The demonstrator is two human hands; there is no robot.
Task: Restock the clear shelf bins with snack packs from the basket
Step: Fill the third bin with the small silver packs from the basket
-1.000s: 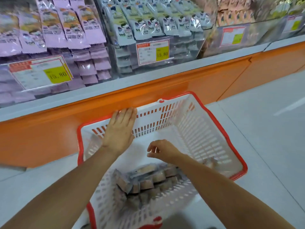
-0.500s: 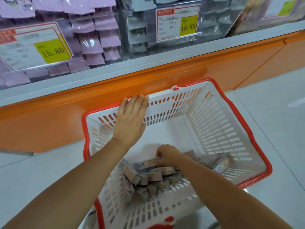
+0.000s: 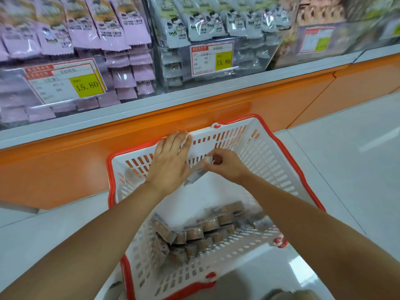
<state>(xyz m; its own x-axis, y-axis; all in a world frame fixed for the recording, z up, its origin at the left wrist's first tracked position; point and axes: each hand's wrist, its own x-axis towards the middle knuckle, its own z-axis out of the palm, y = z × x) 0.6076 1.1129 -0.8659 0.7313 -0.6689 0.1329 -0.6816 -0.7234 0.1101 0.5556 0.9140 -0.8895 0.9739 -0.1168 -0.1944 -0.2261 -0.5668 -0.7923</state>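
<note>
The left hand [image 3: 171,163] lies flat against the far wall of the white basket [image 3: 270,169], its fingers [image 3: 183,140] straight and close together, the tips reaching the red rim. Just beside it, the right hand [image 3: 227,167] pinches one end of a snack pack [image 3: 197,173], fingers clamped on it; the pack hangs tilted above the basket's bare floor, its lower end close to the left wrist. The other snack packs [image 3: 205,232] lie heaped at the near end of the basket, which stands on the pale floor [image 3: 346,148] against the orange shelf base [image 3: 238,105]. Above, one clear bin [image 3: 134,68] holds purple packs [image 3: 97,29] and the clear bin next to it [image 3: 249,57] holds white ones [image 3: 205,24]; each carries a yellow 15.80 price tag [image 3: 88,84]
</note>
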